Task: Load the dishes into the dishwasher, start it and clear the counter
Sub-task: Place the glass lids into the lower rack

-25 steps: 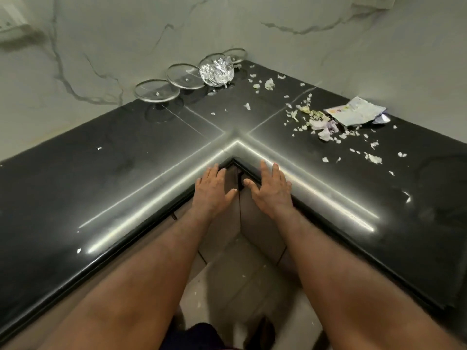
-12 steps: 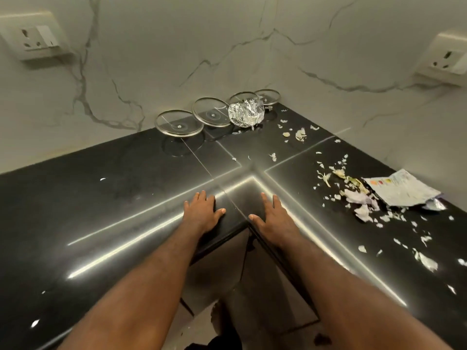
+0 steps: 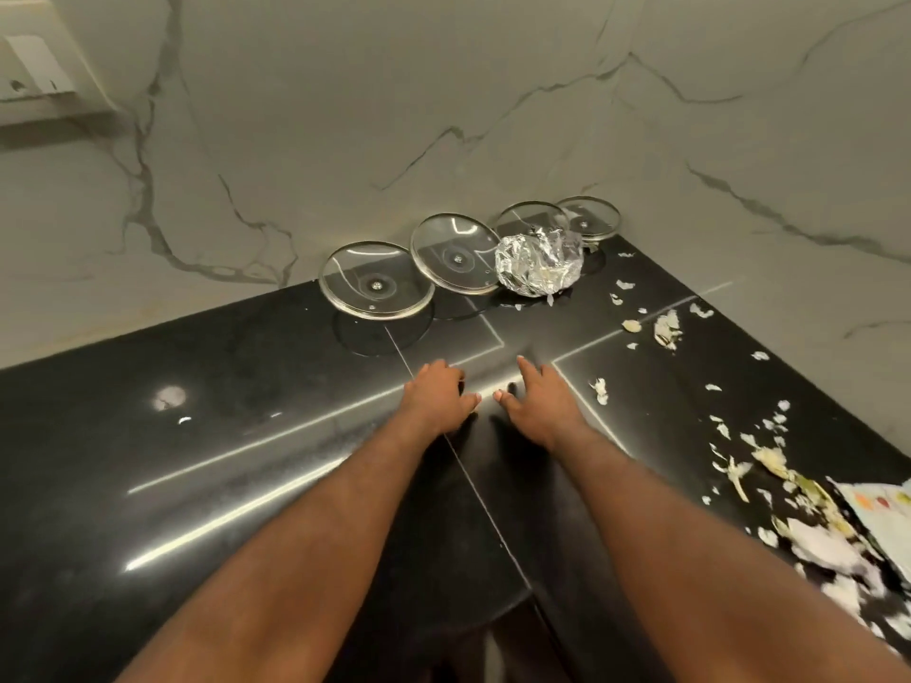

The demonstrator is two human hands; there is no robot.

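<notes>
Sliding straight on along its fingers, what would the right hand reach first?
The right hand would probably meet the second glass lid from the left, at its lower rim, across the counter; the foil ball lies just right of that line. Depth is unclear.

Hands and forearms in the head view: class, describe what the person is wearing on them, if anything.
Nothing is worn. The left hand and right hand are bare: no gloves, and no rings that show. The left forearm and right forearm are bare to the picture's edge: no sleeves, watch or bracelets.
</notes>
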